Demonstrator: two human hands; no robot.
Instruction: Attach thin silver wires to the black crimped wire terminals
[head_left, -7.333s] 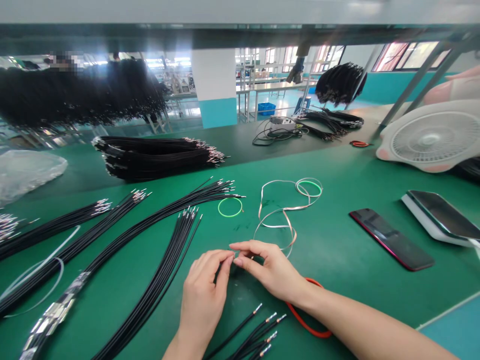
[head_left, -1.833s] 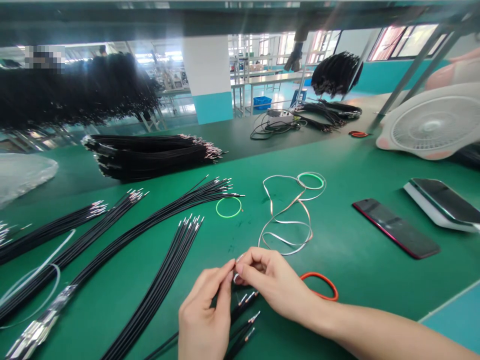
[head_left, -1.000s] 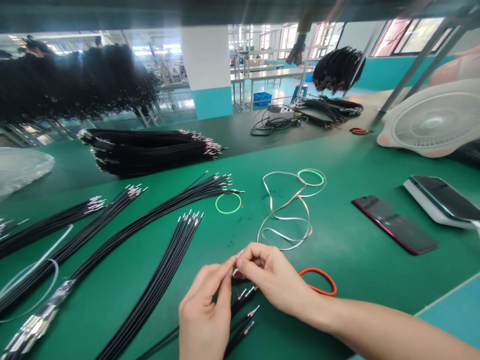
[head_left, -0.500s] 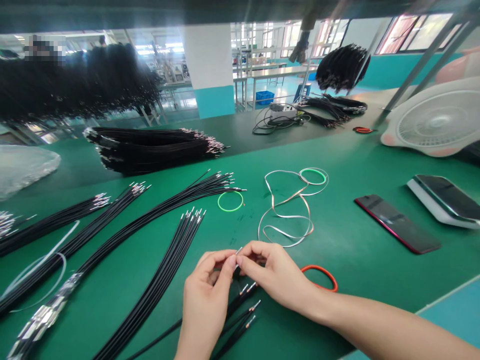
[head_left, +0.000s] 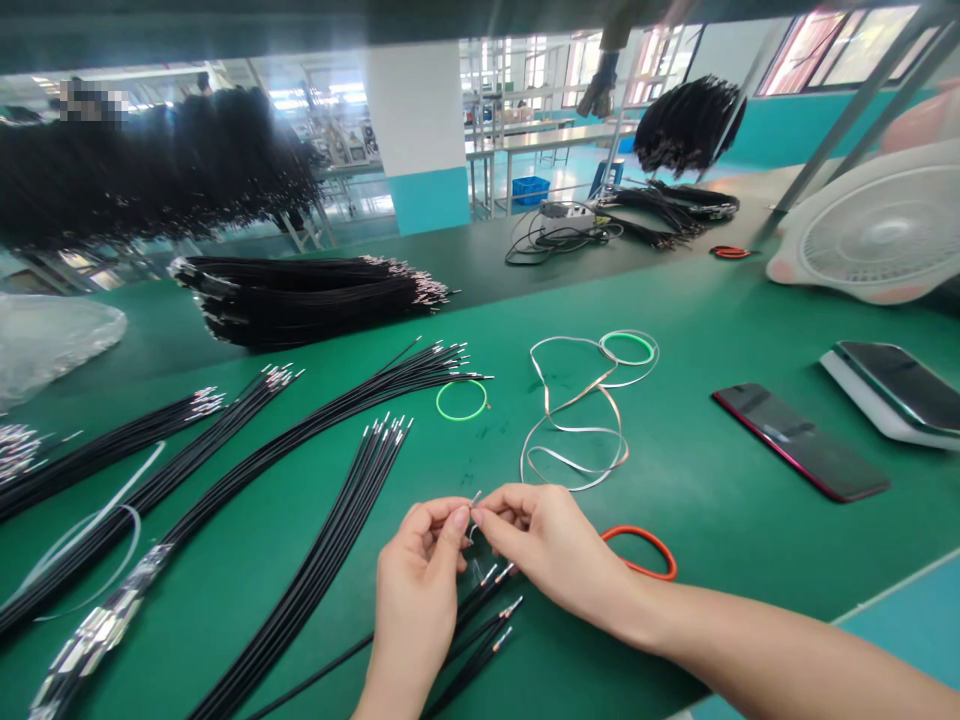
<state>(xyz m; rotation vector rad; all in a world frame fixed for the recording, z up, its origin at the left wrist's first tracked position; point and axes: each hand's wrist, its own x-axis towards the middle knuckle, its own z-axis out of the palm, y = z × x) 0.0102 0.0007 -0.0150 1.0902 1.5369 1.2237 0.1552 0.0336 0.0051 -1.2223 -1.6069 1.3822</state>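
Fingertips of my left hand (head_left: 424, 575) and my right hand (head_left: 544, 535) meet in a pinch around a thin cable end (head_left: 476, 498), whose silvery tip sticks up between them. A small pale strip shows just below the fingertips. Under the hands lie several black cables (head_left: 469, 665) with metal tips, partly covered by my left hand and wrist. To the left, a bundle of black cables (head_left: 322, 545) points its tips away from me. An orange-red loop (head_left: 645, 552) rests beside my right forearm.
More black cable bundles (head_left: 262, 455) lie left, and a thick pile (head_left: 300, 300) sits behind. A green ring (head_left: 461, 401) and a tangled white strip (head_left: 576, 430) lie ahead. A phone (head_left: 799, 442), a second device (head_left: 900, 395) and a white fan (head_left: 877, 230) are at the right.
My left hand has shifted slightly right, and a pale strip now shows below the fingertips where something dark was. The pinch on the cable end persists; the view has moved slightly.
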